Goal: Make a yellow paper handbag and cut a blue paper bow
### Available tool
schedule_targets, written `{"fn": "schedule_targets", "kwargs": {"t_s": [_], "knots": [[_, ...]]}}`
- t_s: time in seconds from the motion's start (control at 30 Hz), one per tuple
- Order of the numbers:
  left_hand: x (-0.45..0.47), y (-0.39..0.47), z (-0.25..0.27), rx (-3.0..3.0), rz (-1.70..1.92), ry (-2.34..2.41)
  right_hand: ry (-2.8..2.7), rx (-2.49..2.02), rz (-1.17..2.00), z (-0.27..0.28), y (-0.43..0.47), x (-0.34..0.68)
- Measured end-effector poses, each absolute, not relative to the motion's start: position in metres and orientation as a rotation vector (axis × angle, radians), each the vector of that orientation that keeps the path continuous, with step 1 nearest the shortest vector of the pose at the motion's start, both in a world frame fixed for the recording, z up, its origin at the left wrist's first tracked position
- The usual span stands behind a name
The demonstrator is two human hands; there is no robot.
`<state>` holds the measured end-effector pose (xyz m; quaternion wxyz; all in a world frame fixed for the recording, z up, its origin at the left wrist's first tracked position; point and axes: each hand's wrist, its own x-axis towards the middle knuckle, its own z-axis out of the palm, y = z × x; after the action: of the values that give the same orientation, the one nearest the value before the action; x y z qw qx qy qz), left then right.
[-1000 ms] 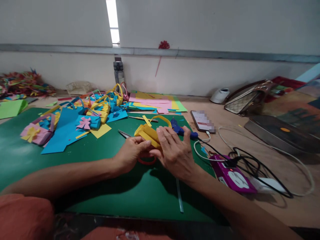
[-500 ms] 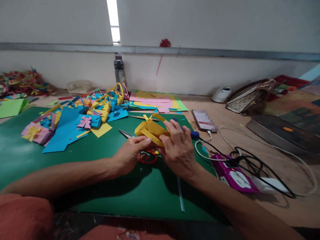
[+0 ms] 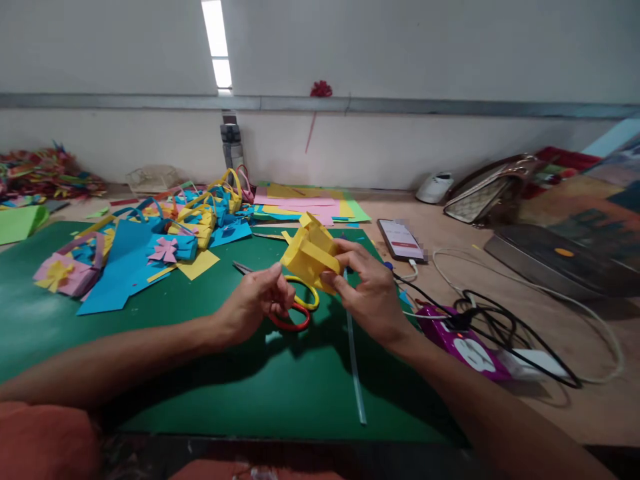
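Note:
My right hand (image 3: 373,293) grips a small folded yellow paper basket (image 3: 313,257) by its right side, thumb in front and fingers behind. The basket is tilted above the green mat (image 3: 240,387). At its left corner is my left hand (image 3: 260,297), thumb and forefinger pinched together and the other fingers curled. Whether it pinches the paper I cannot tell. Below the basket lie scissors (image 3: 297,323) with red and yellow handles, blades partly hidden by my left hand. A clear glue stick (image 3: 356,373) runs toward me from beneath my right hand.
Finished paper baskets (image 3: 70,273) and blue paper (image 3: 107,273) crowd the left. Coloured sheets (image 3: 300,200) are stacked behind. On the right are a phone (image 3: 400,240), a purple power strip (image 3: 460,347) with tangled cables (image 3: 493,320), and a grey case (image 3: 550,260).
The yellow basket has been turned and tipped, and its folded side now faces me. My left hand has drawn slightly left with curled fingers, exposing more of the scissor handles.

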<state>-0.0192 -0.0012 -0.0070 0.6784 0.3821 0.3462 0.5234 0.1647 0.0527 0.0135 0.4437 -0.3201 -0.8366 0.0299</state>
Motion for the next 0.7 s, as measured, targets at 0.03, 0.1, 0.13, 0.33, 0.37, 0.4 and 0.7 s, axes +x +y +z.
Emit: {"fn": "schedule_targets", "kwargs": {"t_s": [0.03,0.1,0.13,0.33,0.37,0.4,0.7], "knots": [[-0.020,0.003,-0.008,0.813,1.140,0.719,-2.090,-0.765,0.105,0.013,0.051,0.164],[-0.023,0.010,-0.009,0.781,1.027,0.583,-2.140,-0.691,0.153,0.011,0.048,0.162],[-0.024,0.011,-0.009,0.788,0.983,0.520,-2.166,-0.655,0.170,0.009,0.046,0.161],[-0.028,0.007,-0.020,0.904,0.936,0.347,-2.231,-0.583,0.150,-0.003,0.045,0.158],[-0.028,0.006,-0.021,0.919,0.955,0.346,-2.230,-0.578,0.143,-0.004,0.045,0.158],[-0.029,0.006,-0.022,0.933,0.974,0.345,-2.231,-0.571,0.136,-0.004,0.045,0.158],[-0.034,0.010,-0.024,0.971,0.892,0.308,-2.152,-0.570,0.170,-0.005,0.040,0.156]]}}
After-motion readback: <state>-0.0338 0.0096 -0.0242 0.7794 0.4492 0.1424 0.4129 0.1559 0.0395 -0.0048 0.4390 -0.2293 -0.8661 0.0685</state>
